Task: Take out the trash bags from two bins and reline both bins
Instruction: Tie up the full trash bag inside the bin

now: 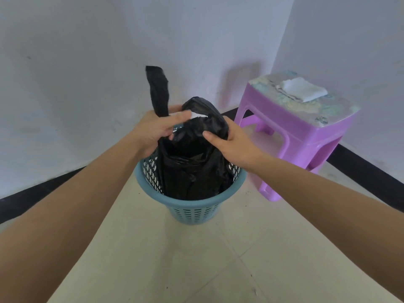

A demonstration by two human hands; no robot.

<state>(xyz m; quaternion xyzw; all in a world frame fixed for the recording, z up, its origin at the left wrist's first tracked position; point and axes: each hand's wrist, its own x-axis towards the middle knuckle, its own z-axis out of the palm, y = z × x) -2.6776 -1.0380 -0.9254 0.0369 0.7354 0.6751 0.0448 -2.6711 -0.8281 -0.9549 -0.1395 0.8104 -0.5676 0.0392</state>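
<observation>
Forearms (76, 204), tiled floor (218, 270), bin (192, 212), white walls (76, 62)

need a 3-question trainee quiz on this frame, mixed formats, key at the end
1. True or false: the black bag hangs clear of the blue bin.
2. What lies on the purple stool? A) white folded item B) bottle C) second bin
3. Fill in: the bag handle sticking upward is gripped by the ___ hand.

Key: 1 false, its lower part sits inside the bin. 2 A. 3 left; the left hand grips it, and the right hand grips the other handle.
</observation>
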